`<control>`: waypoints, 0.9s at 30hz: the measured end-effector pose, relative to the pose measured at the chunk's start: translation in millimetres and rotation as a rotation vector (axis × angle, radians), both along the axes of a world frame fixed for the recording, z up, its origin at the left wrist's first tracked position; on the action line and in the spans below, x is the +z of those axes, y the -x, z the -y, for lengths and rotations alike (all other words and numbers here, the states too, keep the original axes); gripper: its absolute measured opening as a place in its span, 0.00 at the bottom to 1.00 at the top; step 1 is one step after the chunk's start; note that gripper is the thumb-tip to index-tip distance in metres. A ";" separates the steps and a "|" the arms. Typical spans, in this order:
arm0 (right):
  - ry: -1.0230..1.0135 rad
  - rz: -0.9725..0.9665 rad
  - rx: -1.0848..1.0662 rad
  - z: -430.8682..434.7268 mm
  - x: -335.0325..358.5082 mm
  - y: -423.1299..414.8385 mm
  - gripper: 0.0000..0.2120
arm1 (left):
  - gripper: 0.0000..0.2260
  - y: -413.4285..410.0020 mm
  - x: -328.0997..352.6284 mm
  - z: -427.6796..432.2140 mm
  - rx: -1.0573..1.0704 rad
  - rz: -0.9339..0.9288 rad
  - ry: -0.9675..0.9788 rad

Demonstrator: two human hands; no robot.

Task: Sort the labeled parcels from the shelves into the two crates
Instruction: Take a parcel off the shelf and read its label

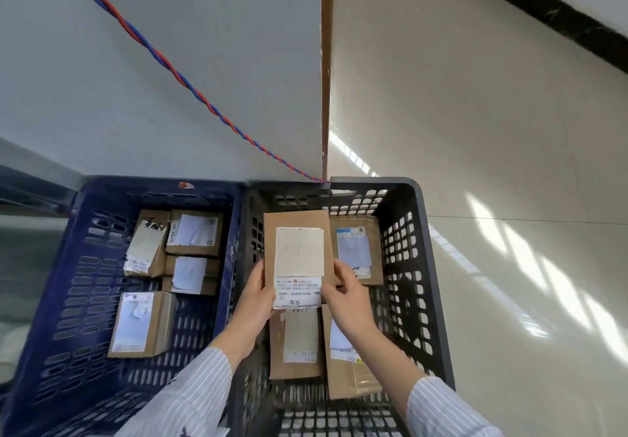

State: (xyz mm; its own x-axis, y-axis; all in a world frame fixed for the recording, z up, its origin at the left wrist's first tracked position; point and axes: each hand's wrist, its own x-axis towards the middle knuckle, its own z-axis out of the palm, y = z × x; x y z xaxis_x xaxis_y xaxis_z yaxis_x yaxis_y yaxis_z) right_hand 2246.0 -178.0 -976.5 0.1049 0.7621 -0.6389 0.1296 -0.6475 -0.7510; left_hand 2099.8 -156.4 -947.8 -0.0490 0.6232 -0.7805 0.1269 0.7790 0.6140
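Faintly handwritten, the parcel's (298,260) label (299,250) is barely legible.

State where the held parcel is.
Head view: the held parcel is over the black crate, right of the blue crate, between left hand and right hand.

Shipping label (297,292) on held parcel (295,220) reads "淘宝"; other labels (353,249) illegible.

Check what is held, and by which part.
A labeled parcel, at its near end: left hand on the left edge, right hand on the right edge.
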 end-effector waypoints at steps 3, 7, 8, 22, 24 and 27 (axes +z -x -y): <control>0.001 -0.011 0.003 -16.3 -28.6 9.8 0.23 | 0.26 7.4 -28.5 -10.5 -0.043 -0.049 -0.014; 0.026 -0.024 -0.010 -25.4 -61.2 19.9 0.24 | 0.29 14.0 -64.1 -21.1 -0.034 -0.073 0.039; 0.030 -0.021 -0.016 -25.6 -69.1 21.7 0.24 | 0.29 15.2 -73.3 -22.8 -0.033 -0.077 0.049; -0.057 0.118 0.062 -35.9 -135.4 30.2 0.26 | 0.27 12.3 -155.2 -37.9 0.027 -0.138 0.000; -0.088 0.183 0.100 -36.3 -136.8 32.0 0.26 | 0.28 8.8 -154.9 -38.4 0.011 -0.175 -0.026; -0.187 0.571 0.304 -31.2 -127.4 39.0 0.31 | 0.28 1.1 -140.7 -28.7 -0.178 -0.401 -0.115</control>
